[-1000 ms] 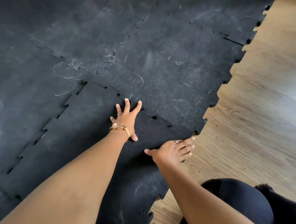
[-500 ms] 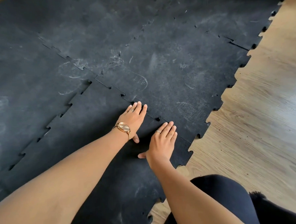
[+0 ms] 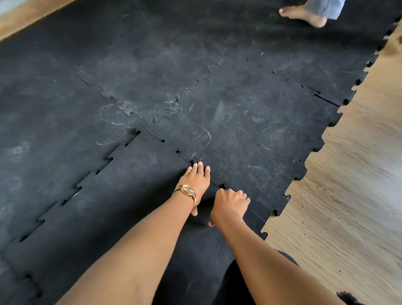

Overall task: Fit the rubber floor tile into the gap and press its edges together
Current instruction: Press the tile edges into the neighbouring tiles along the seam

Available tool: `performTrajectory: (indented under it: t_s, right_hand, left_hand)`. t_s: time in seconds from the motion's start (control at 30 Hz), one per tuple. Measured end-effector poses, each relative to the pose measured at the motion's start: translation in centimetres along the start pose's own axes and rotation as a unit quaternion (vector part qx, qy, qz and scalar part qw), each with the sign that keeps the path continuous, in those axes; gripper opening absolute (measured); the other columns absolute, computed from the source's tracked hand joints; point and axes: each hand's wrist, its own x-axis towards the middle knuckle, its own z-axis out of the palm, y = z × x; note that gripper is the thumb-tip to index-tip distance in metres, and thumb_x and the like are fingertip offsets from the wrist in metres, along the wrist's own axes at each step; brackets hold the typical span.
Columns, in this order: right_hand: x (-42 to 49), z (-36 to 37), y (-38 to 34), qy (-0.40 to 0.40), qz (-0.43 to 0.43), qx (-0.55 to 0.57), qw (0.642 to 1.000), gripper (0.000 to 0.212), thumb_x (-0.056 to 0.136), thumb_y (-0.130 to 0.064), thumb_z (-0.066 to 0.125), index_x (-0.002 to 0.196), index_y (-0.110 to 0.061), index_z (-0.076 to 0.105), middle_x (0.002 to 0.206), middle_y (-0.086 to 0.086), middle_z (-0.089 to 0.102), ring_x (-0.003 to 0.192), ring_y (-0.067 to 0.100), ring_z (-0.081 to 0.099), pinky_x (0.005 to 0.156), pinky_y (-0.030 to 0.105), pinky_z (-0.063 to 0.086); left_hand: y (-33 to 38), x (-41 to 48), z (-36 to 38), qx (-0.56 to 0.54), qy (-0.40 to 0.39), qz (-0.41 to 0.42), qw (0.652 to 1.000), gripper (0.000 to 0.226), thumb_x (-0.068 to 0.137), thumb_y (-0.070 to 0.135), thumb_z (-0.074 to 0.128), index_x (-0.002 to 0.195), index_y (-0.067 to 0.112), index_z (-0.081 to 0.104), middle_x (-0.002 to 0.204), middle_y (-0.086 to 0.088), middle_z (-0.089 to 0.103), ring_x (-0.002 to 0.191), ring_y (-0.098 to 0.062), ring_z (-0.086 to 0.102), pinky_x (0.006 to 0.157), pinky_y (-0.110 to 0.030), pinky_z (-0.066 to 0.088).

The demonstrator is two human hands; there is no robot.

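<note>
A black rubber floor tile [image 3: 119,203] with interlocking toothed edges lies in the gap among the other black tiles [image 3: 236,127]. Its far seam runs diagonally from upper left to lower right, and small openings still show along its left seam. My left hand [image 3: 195,183], with a gold watch on the wrist, lies flat on the tile with fingers together, fingertips at the far seam. My right hand [image 3: 229,203] rests just to the right on the same seam, fingers curled down onto the rubber. Neither hand holds anything.
The wooden floor [image 3: 361,202] borders the mat on the right, along a toothed outer edge. Another person's bare foot [image 3: 304,15] and pale trouser leg stand on the mat at the far right. My dark-clothed knee [image 3: 228,290] is at the bottom.
My right hand moved from the tile's right corner to the seam beside my left hand, and its fingers curled. The view tilted up, bringing the other person's foot into sight.
</note>
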Motion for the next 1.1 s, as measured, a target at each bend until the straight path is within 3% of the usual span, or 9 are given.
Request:
performTrajectory:
  t_s: [0.07,0.2,0.3,0.5,0.77,0.9,1.0,1.03,1.1]
  right_hand:
    - [0.2,-0.2,0.3,0.012,-0.006,-0.004,1.0,0.075,0.088,-0.029,0.07,0.148,-0.005,0.031,0.155,0.021,0.029,0.144,0.044,0.017,0.117,0.05,0.019]
    - [-0.3,1.0,-1.2,-0.026,0.003,0.044,0.999,0.122,0.074,-0.035,0.083,0.151,0.006,-0.004,0.161,0.021,-0.002,0.148,0.04,0.003,0.121,0.045,0.011]
    - [-0.4,2.4,-2.0,-0.008,0.02,0.038,0.999,0.119,0.082,-0.036,0.076,0.148,0.007,-0.012,0.16,0.022,-0.01,0.148,0.04,0.0,0.121,0.045,0.008]
    - [0.2,3.1,-1.8,0.001,0.003,0.017,1.0,0.119,0.079,-0.028,0.08,0.148,0.01,-0.009,0.159,0.028,-0.005,0.147,0.046,0.003,0.114,0.061,0.019]
    - [1.5,3.2,-2.8,-0.009,0.022,0.023,0.999,0.109,0.084,-0.021,0.076,0.146,0.013,-0.007,0.157,0.033,-0.003,0.145,0.05,0.006,0.109,0.067,0.022]
    - [1.7,3.2,-2.9,-0.005,0.031,0.015,0.999,0.094,0.094,-0.018,0.065,0.147,0.012,-0.006,0.157,0.033,-0.003,0.145,0.05,0.006,0.11,0.066,0.024]
    - [1.6,2.5,-3.5,-0.022,0.046,0.016,0.999,0.08,0.1,-0.016,0.054,0.148,0.012,-0.004,0.158,0.031,-0.002,0.145,0.049,0.006,0.112,0.062,0.025]
    - [1.6,1.8,-3.5,-0.037,0.046,0.03,0.998,0.081,0.098,-0.018,0.058,0.149,0.01,0.001,0.158,0.03,0.002,0.145,0.048,0.008,0.113,0.059,0.026]
    - [2.0,-0.3,-2.6,-0.052,0.016,0.055,0.997,0.085,0.081,-0.034,0.077,0.146,-0.002,0.032,0.152,0.024,0.031,0.141,0.041,0.028,0.109,0.048,0.037]
  left_hand:
    - [-0.6,-0.2,0.2,-0.038,0.014,0.001,0.999,0.148,0.047,0.03,0.095,0.15,0.003,-0.008,0.158,-0.022,-0.003,0.147,-0.035,0.0,0.119,-0.042,0.007]
    - [-1.7,-1.3,1.4,-0.113,0.051,-0.012,0.992,0.141,0.047,0.029,0.094,0.15,0.004,0.002,0.16,-0.016,-0.001,0.148,-0.031,0.0,0.119,-0.039,0.006]
    - [-1.8,-2.0,1.9,-0.149,0.055,-0.027,0.987,0.139,0.053,0.028,0.093,0.151,0.005,-0.002,0.16,-0.014,-0.007,0.148,-0.028,-0.002,0.119,-0.037,0.007]
    - [-0.5,-0.6,0.7,-0.069,0.055,-0.016,0.996,0.145,0.05,0.024,0.094,0.149,0.0,-0.009,0.16,-0.017,-0.005,0.148,-0.028,-0.005,0.12,-0.038,0.005]
    - [-0.8,0.7,0.6,-0.005,0.037,0.009,0.999,0.134,0.057,0.022,0.091,0.148,-0.005,-0.004,0.157,-0.027,0.001,0.146,-0.038,0.005,0.119,-0.041,0.012]
    - [-1.9,0.6,0.0,-0.045,0.025,0.018,0.999,0.139,0.051,0.03,0.094,0.15,0.001,0.0,0.159,-0.018,0.002,0.147,-0.031,0.006,0.118,-0.045,0.019]
    - [-2.4,0.3,0.2,-0.081,0.04,0.01,0.996,0.13,0.058,0.018,0.091,0.152,0.008,0.002,0.161,-0.011,0.002,0.148,-0.024,0.006,0.118,-0.044,0.02]
    - [-2.3,0.4,0.2,-0.092,0.045,0.005,0.995,0.128,0.059,0.013,0.09,0.152,0.009,0.003,0.161,-0.009,0.003,0.148,-0.023,0.006,0.118,-0.044,0.019]
    - [-2.0,0.3,0.2,-0.124,0.034,-0.004,0.992,0.134,0.053,0.014,0.093,0.152,0.012,0.002,0.161,-0.006,-0.001,0.149,-0.02,0.003,0.119,-0.044,0.015]
